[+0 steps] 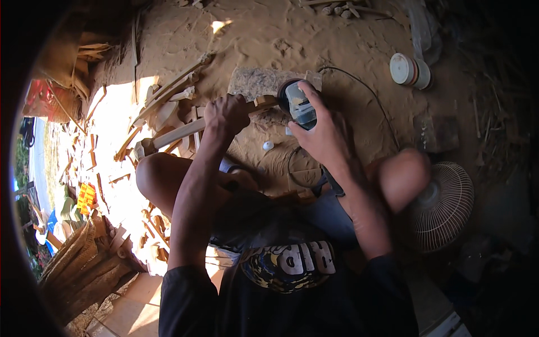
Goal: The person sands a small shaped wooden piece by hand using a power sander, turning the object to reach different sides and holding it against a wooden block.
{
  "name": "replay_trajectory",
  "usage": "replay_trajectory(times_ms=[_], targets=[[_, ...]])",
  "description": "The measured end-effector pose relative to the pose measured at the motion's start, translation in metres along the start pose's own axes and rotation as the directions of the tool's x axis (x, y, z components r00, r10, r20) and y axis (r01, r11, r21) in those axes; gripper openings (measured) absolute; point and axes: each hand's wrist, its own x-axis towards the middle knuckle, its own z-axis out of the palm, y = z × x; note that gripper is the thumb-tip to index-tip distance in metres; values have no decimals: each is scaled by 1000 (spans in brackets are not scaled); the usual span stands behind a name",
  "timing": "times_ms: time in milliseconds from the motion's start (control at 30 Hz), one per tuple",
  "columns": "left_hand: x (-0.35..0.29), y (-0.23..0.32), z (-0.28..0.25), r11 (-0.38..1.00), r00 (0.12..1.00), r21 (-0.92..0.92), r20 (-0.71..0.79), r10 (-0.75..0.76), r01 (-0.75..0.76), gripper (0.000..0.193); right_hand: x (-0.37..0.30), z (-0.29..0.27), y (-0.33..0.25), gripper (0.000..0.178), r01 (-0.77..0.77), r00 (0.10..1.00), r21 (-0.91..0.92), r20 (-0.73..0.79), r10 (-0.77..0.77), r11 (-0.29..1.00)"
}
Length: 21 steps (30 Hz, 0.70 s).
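Note:
Seated with knees bent out, I hold a long wooden piece point(182, 133) in my left hand point(226, 114). My fist is closed round its shaft, and its thicker blocky end sticks out to the left. My right hand point(327, 132) is wrapped over a handheld power tool with a round dark disc, like an angle grinder or sander point(303, 108). The wood's right end meets or nearly meets the disc; whether they touch, I cannot tell. Just behind them lies a flat rough stone block point(250, 82). A black cord point(376, 92) curves over the ground on the right.
Carved wood pieces point(168, 109) and offcuts lie heaped at the left in bright sun. A round fan point(443, 208) stands by my right knee. A white tub point(410, 71) lies farther right. A small white round object point(268, 145) sits on the sawdust-covered ground between my legs.

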Motion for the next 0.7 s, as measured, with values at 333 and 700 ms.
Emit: replay_trajectory(times_ms=[333, 700], targets=[[1, -1, 0, 998, 999, -42, 17, -38, 39, 24, -3, -1, -1, 81, 57, 997, -185, -43, -66, 981], [-4, 8, 2, 1000, 998, 9, 56, -10, 10, 20, 1, -2, 4, 82, 63, 997, -135, -44, -69, 989]])
